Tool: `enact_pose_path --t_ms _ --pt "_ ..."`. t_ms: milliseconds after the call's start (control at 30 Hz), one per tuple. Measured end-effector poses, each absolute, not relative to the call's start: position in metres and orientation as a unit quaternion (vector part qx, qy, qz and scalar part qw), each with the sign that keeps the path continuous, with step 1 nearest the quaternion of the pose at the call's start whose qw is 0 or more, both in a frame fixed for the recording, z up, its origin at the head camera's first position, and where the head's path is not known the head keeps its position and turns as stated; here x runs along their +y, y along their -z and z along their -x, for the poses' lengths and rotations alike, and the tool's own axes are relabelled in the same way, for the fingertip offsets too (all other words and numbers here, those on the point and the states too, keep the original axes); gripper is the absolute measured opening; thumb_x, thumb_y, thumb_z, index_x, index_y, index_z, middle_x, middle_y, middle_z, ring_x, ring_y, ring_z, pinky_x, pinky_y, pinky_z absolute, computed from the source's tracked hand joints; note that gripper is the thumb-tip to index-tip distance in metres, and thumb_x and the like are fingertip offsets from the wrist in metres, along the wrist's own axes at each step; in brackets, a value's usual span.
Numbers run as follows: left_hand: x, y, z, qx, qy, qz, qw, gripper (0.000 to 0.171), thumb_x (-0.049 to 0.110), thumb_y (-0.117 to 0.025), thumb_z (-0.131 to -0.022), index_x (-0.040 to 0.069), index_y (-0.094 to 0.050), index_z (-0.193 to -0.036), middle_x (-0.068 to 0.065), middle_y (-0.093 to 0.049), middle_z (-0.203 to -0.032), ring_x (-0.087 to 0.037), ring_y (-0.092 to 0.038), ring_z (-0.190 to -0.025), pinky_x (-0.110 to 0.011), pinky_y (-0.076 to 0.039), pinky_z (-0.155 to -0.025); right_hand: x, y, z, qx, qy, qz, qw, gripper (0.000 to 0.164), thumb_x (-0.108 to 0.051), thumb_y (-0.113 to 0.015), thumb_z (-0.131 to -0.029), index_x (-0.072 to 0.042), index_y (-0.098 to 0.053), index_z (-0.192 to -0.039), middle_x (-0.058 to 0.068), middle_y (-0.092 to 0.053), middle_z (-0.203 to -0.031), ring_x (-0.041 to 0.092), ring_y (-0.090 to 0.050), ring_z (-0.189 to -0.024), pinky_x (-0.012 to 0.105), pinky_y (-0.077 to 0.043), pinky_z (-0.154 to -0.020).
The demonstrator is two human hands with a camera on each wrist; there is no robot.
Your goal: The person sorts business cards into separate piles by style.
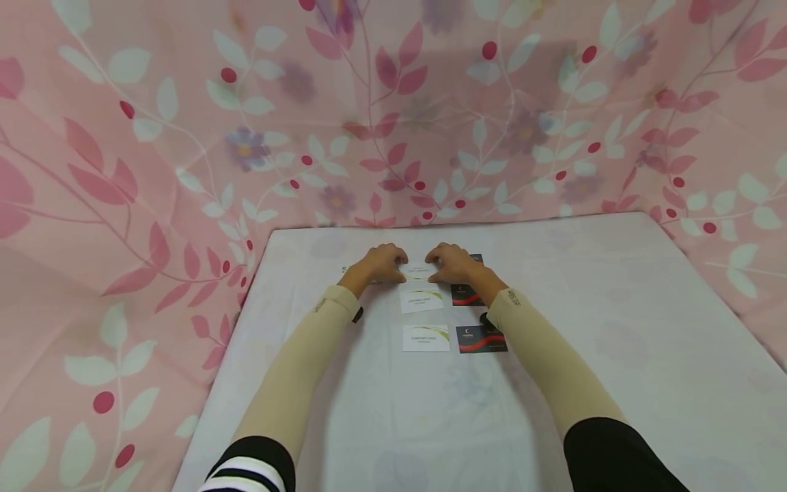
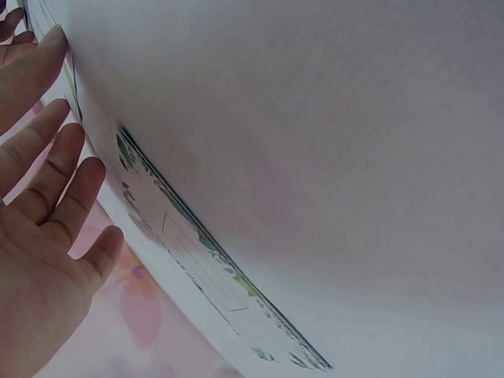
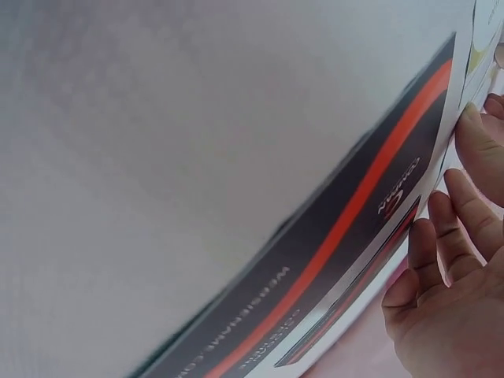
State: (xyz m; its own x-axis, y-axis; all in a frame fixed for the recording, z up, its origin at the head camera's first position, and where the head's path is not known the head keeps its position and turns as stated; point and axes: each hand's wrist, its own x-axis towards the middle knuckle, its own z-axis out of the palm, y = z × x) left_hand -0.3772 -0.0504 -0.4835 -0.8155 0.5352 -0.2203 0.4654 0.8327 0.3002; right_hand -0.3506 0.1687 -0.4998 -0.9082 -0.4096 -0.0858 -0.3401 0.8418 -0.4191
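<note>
In the head view, a white business card (image 1: 419, 271) lies flat at the far end of a column, between the two hands. My left hand (image 1: 382, 263) is at its left edge, thumb and fingers spread and loosely bent. Opposite, at the right edge, is my right hand (image 1: 452, 264), held in the same way. Whether the fingertips touch the card is hard to tell. A floral-bordered card (image 2: 209, 252) lies beside the left hand in the left wrist view, mostly hidden in the head view. Near the right hand is a black card with a red stripe (image 3: 354, 197).
Closer to me lie a second white card (image 1: 421, 301), slightly tilted, and a third white card (image 1: 425, 338). Beside it is another black-and-red card (image 1: 482, 339). A white cloth covers the table (image 1: 393, 410); a pink floral curtain (image 1: 393, 116) hangs behind.
</note>
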Motion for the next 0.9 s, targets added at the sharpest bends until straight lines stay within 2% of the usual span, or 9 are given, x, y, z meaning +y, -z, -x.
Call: enact_pose_path --t_ms 300,633,767,900 --pt "-0.048 0.484 0.377 0.949 -0.094 -0.266 0.144 0.048 0.033 -0.078 -0.084 0.015 -0.066 -0.126 -0.006 -0.062 -0.119 -0.023 -0.056 -0.112 -0.052 -0.035 -0.105 0.170 0.498 0.349 0.956 0.204 0.195 0.084 0.050 -0.033 -0.079 -0.082 -0.012 -0.067 -0.126 0.012 -0.058 -0.133 0.035 -0.052 -0.124 0.058 -0.036 -0.104" --pt "-0.050 0.485 0.377 0.949 -0.096 -0.268 0.136 0.046 0.032 -0.080 -0.082 0.016 -0.066 -0.123 -0.004 -0.062 -0.115 -0.021 -0.057 -0.108 -0.053 -0.028 -0.105 0.169 0.500 0.348 0.952 0.225 0.193 0.079 0.052 -0.034 -0.081 -0.080 -0.010 -0.068 -0.124 0.012 -0.060 -0.127 0.032 -0.055 -0.118 0.053 -0.040 -0.102" --pt "-0.051 0.481 0.377 0.945 -0.107 -0.285 0.117 0.047 0.034 -0.078 -0.085 0.017 -0.065 -0.126 -0.003 -0.063 -0.119 -0.020 -0.058 -0.112 -0.055 -0.029 -0.106 0.170 0.499 0.346 0.948 0.252 0.180 0.075 0.056 -0.035 -0.082 -0.080 -0.010 -0.066 -0.127 0.012 -0.059 -0.129 0.030 -0.056 -0.114 0.049 -0.044 -0.099" --pt "-0.051 0.474 0.375 0.931 -0.134 -0.321 0.110 0.046 0.034 -0.075 -0.087 0.014 -0.064 -0.128 -0.005 -0.065 -0.120 -0.021 -0.059 -0.114 -0.055 -0.035 -0.104 0.174 0.494 0.342 0.938 0.291 0.178 0.069 0.058 -0.033 -0.081 -0.081 -0.008 -0.063 -0.130 0.013 -0.059 -0.129 0.029 -0.057 -0.104 0.044 -0.047 -0.090"
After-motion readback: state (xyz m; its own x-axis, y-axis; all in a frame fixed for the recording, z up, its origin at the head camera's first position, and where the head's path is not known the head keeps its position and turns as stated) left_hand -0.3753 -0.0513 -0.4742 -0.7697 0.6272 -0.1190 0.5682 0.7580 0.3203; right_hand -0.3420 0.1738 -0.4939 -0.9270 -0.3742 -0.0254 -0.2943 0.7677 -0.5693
